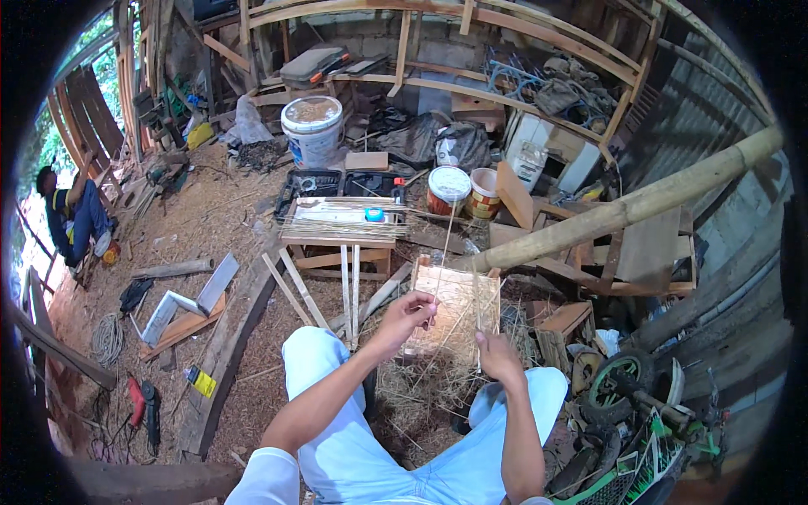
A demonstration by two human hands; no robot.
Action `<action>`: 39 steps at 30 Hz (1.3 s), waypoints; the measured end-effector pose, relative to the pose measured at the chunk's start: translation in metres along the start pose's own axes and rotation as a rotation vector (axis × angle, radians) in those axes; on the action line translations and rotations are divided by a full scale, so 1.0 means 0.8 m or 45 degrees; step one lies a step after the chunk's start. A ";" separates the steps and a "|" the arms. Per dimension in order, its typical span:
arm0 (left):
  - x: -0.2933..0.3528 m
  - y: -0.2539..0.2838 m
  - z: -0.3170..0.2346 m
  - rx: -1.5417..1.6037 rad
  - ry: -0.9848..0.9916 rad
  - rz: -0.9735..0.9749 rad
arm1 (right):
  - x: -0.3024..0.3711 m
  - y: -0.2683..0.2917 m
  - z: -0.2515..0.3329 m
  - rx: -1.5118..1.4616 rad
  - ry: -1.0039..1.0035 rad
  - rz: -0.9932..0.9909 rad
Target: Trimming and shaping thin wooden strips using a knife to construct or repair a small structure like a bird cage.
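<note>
My left hand (408,321) pinches a thin bamboo strip (449,244) that stands up and away from me between its fingertips. My right hand (500,357) is closed round the lower end of a narrow, pale upright piece (478,303); whether it is a blade or another strip I cannot tell. Both hands are above my spread knees, a little apart. Beyond them a wooden board (418,295) leans, its face lit, with loose strips across it. Fine shavings (400,396) lie heaped between my legs.
A low stand ahead bears a bundle of thin strips (316,229) and a blue tape measure (374,215). A thick bamboo pole (640,202) slants across the right, above scrap wood and a green-rimmed wheel (619,383). Buckets (313,135) stand farther back. Another person (77,215) sits far left.
</note>
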State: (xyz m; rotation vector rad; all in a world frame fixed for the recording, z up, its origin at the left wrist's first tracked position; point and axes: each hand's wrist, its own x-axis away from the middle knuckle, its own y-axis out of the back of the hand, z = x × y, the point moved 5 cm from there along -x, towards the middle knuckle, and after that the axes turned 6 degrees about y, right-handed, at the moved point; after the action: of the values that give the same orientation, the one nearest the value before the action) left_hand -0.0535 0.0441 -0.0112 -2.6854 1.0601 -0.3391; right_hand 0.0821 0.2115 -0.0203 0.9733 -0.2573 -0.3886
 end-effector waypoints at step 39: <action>-0.013 -0.004 0.009 -0.063 -0.012 -0.088 | -0.002 -0.026 0.052 -0.669 0.065 -0.105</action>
State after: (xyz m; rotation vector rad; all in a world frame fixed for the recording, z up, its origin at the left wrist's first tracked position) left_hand -0.0568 0.0548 -0.0181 -2.7697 0.9869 -0.3168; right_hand 0.0608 0.1707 -0.0152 0.4763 -0.0607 -0.4759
